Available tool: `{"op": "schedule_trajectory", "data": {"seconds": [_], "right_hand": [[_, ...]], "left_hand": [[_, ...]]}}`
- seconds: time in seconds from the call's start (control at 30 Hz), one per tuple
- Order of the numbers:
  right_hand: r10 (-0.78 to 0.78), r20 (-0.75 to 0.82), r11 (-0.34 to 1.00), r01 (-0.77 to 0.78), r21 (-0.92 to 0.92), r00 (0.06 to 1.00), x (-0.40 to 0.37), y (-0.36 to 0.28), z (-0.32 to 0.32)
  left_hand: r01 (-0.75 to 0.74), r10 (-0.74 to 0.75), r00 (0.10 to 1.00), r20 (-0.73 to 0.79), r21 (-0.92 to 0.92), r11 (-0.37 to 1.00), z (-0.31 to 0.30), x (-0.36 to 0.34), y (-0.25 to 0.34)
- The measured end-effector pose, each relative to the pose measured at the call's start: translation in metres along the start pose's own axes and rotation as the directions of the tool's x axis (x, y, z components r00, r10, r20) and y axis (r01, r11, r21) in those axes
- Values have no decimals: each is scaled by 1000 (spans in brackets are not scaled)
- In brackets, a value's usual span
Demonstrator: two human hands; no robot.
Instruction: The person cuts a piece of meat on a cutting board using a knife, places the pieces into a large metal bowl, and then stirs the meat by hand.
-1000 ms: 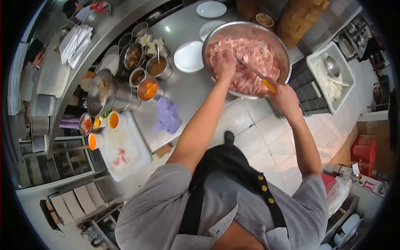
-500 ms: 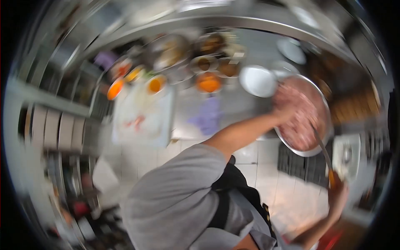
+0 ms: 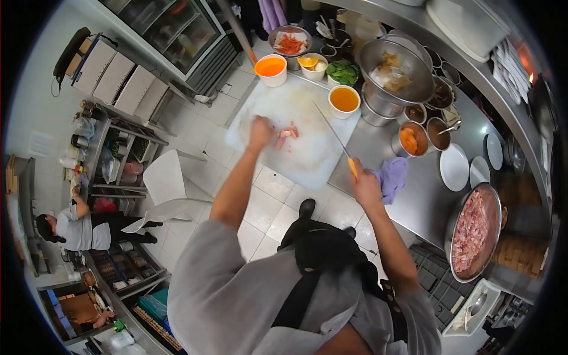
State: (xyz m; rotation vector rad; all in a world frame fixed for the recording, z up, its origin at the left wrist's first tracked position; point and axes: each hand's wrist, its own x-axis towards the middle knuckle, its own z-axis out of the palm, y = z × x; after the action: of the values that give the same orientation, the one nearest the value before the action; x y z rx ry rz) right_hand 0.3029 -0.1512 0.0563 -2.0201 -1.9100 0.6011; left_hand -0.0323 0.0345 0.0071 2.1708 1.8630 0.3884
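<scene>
My left hand (image 3: 260, 132) is over the left part of a white cutting board (image 3: 313, 160), its fingers curled; whether something small is inside cannot be made out. Just right of it lie several pieces of raw meat (image 3: 286, 136). A knife (image 3: 332, 131) with a yellow handle is gripped in my right hand (image 3: 365, 184), its blade pointing up over the board's right side. Beside that hand a purple cloth (image 3: 391, 177) lies crumpled on the steel counter (image 3: 423, 204). Far to the right stands a large metal bowl (image 3: 473, 234) of sliced raw meat.
Tubs of orange liquid (image 3: 270, 68), leafy greens (image 3: 343, 72) and a big steel bowl (image 3: 396, 71) line the board's far side. White plates (image 3: 454, 167) lie on the right. A white chair (image 3: 171, 180) stands left; another person (image 3: 80, 228) is at far left.
My left hand has left the meat bowl and moved left to the board. My right hand has carried the knife from beside the bowl to the board's right edge. The view has turned.
</scene>
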Motion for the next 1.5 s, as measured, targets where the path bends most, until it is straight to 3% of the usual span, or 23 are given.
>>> {"op": "schedule_trajectory", "data": {"seconds": [0.03, 0.1, 0.13, 0.17, 0.2, 0.33, 0.37, 0.4, 0.47, 0.53, 0.57, 0.63, 0.77, 0.83, 0.87, 0.9, 0.93, 0.97, 1.0, 1.1, 1.23, 1.4, 1.5], "right_hand": [[-48, 1, 998, 48, -34, 999, 14, -5, 15], [-81, 13, 994, 82, -69, 997, 9, -19, 26], [-117, 82, 991, 122, -53, 990, -3, -30, 23], [-152, 153, 987, 159, -35, 976, -16, -36, 22], [-245, 82, 969, 246, -2, 966, -20, -24, 33], [-149, 58, 986, 153, -71, 987, 32, -33, 7], [-142, 57, 987, 146, -67, 988, 32, -36, 8], [-178, 118, 979, 187, -77, 977, 30, -38, 9], [-218, 176, 967, 236, -91, 960, 28, -36, 8], [-383, 65, 918, 372, 137, 921, 15, -21, 5], [-381, 64, 919, 370, 134, 923, 23, -16, 2], [-130, -23, 991, 130, -3, 991, 38, -10, -3], [-73, 97, 992, 82, -98, 993, 25, -21, 4], [-325, 74, 943, 316, 106, 943, -5, -24, 12], [-388, -22, 907, 386, 166, 921, -9, -27, 5], [-387, -22, 908, 385, 167, 922, -7, -21, 5], [-141, 95, 926, 97, 366, 985, -3, -8, 5], [86, 254, 836, -209, 508, 963, 3, -2, 0], [103, 348, 708, -315, 633, 932, 10, 4, -7], [122, 444, 629, -415, 657, 888, 32, 20, -12], [76, 566, 720, -438, 539, 821, 47, 20, -14], [-5, 621, 773, -391, 499, 784, 27, -5, 6], [-48, 642, 755, -393, 524, 765, 19, -17, 17]], "left_hand": [[-33, 42, 995, 85, -112, 993, 10, -16, 17], [-140, 67, 967, -247, -290, 947, 29, -45, 30], [-140, 69, 969, -239, -294, 946, 22, -53, 32], [4, -95, 969, -226, -372, 928, 8, -61, 38], [142, -256, 944, -206, -447, 883, -1, -64, 41], [186, -249, 957, -146, -349, 919, 6, -73, 29], [131, -208, 954, -218, -321, 938, 16, -72, 26], [77, -162, 944, -288, -287, 955, 24, -72, 20], [84, -174, 946, -274, -311, 947, 28, -69, 12], [94, -187, 949, -255, -338, 936, 29, -68, 9], [111, -205, 951, -230, -362, 926, 26, -67, 11], [131, -219, 957, -193, -384, 914, 27, -71, 13], [60, -148, 958, -246, -334, 941, 29, -64, 13], [69, -149, 963, -224, -328, 942, 30, -66, 11], [58, -134, 965, -224, -320, 946, 30, -65, 9], [49, -122, 968, -220, -310, 949, 31, -65, 8], [50, -121, 969, -215, -309, 950, 29, -67, 10], [105, -167, 973, -161, -336, 936, 25, -67, 14], [157, -206, 973, -105, -357, 921, 21, -67, 18], [210, -228, 974, -6, -360, 909, 20, -64, 18], [143, -147, 989, 18, -354, 924, -6, -72, 36], [72, -118, 992, -50, -539, 839, -4, -71, 49], [30, -103, 987, -121, -500, 866, 5, -68, 49]]}}
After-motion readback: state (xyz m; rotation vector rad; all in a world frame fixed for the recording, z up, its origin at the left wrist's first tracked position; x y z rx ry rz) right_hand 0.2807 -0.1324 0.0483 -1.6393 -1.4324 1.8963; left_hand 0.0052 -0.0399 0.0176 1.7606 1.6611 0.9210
